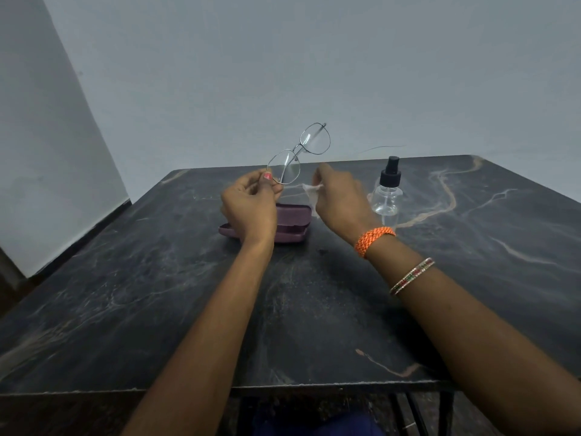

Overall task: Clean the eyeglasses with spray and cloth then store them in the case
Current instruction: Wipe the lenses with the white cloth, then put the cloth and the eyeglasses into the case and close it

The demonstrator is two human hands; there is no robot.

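Observation:
My left hand (250,204) pinches the thin metal eyeglasses (298,152) by the rim of the lower lens and holds them up above the table, tilted up to the right. My right hand (341,196) is just right of the glasses and grips a small white cloth (309,191), which hangs a short way from the lower lens. The purple case (292,220) lies open on the dark marble table (157,294), partly hidden behind my left hand. A clear spray bottle (388,190) with a black nozzle stands upright to the right of my right hand.
A pale wall rises right behind the table's far edge. The table's near edge runs across the bottom of the view, with a metal frame (418,413) below it at the right.

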